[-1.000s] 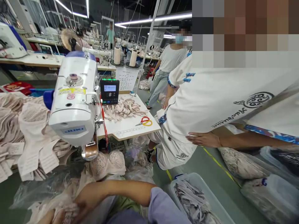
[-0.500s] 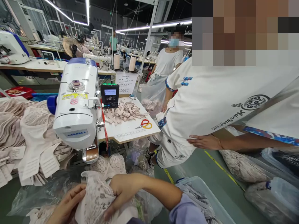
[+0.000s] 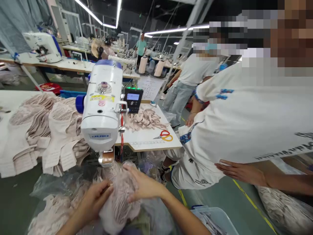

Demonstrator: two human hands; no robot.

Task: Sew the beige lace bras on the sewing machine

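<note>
A pale pink lace bra is held low in front of me, slightly blurred. My left hand pinches its left edge between thumb and fingers. From the right, my right hand grips it, with fingers over the top and thumb on the near face. Just above my hands is the white JUKI sewing machine with its narrow brown-and-metal arm end. More lace pieces lie in clear plastic below left, partly covered by my left forearm.
Stacked pink bra pieces hang over the table edge at left. Fabric strips and red-and-yellow scissors lie on the machine table. A person in white stands close at right, beyond a plastic bin.
My view has swung left, so the scene sits further right. The lace bra has been turned and lifted toward the machine arm; my right hand's fingers have spread over its top.
</note>
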